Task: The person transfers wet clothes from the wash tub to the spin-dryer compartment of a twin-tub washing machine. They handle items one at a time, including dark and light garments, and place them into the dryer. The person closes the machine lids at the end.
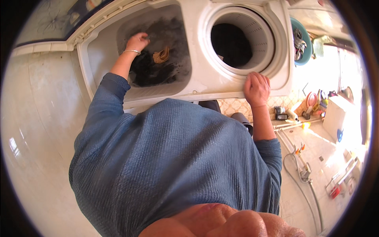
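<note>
A white twin-tub washing machine (197,68) stands before me with both tubs uncovered. My left hand (137,43), a bangle at its wrist, is over the wash tub's murky water (165,29), fingers slightly curled with nothing visible in them. Dark cloth (151,72) lies in that water, with a tan fabric piece (161,55) on top, just right of my hand. On the machine's front edge, by the spin tub (262,44), rests my right hand (257,89), holding nothing visible. Dark contents (232,44) lie inside the spin tub.
Right of the machine is a teal basin (306,50) with clothes in it. Bottles and a hair dryer (292,115) stand along the right side, near wall pipes with a grey hose (315,195). A tiled wall (47,118) bounds the left. Dark slippers (241,118) show below the machine.
</note>
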Action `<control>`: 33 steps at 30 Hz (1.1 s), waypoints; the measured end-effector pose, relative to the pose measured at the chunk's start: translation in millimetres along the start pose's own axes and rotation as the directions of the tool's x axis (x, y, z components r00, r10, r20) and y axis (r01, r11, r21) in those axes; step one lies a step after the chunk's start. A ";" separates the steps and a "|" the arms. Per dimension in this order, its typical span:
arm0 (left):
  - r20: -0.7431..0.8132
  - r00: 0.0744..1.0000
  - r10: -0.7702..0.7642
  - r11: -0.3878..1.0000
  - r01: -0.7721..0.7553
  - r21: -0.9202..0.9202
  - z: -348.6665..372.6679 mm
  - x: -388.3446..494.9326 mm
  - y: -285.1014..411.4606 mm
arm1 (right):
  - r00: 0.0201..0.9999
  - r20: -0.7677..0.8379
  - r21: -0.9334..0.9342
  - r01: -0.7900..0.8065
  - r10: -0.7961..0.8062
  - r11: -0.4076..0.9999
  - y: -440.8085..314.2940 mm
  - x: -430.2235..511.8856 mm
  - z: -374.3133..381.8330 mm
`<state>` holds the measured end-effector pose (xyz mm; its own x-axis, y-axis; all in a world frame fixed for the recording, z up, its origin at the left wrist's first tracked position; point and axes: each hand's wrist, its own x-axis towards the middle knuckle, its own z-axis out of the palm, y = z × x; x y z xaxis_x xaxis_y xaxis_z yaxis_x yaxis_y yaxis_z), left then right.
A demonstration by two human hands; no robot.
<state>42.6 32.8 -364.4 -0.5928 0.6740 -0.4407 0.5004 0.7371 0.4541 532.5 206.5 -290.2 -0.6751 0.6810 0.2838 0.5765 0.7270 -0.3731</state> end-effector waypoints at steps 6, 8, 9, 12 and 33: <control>0.483 0.842 -0.241 0.856 -0.050 0.515 58.7 -12.5 -103.4 | 0.997 0.077 -0.049 0.012 -0.008 0.999 -0.3 0.9 0.7; 0.422 0.864 -0.273 0.796 -0.043 0.604 77.4 -13.7 -101.1 | 0.994 0.107 -0.048 0.004 0.001 0.999 0.2 0.9 0.9; 0.379 0.890 -0.253 0.800 -0.028 0.600 84.0 -12.0 -96.4 | 0.992 0.130 -0.053 0.005 0.002 0.999 0.4 0.6 0.3; 0.362 0.928 -0.091 0.840 -0.124 0.528 104.0 2.7 -76.0 | 0.990 0.137 -0.081 0.027 -0.016 0.996 0.3 -0.1 0.8; 0.524 0.816 -0.244 0.695 -0.230 0.681 87.9 -7.9 -158.4 | 0.986 0.165 -0.097 0.012 0.004 0.995 5.4 -5.1 4.2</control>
<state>23.5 -85.0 -500.9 -0.2752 0.3957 -0.8762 0.9139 0.3906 -0.1107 537.1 206.5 -297.3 -0.7391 0.6604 0.1328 0.6105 0.7400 -0.2822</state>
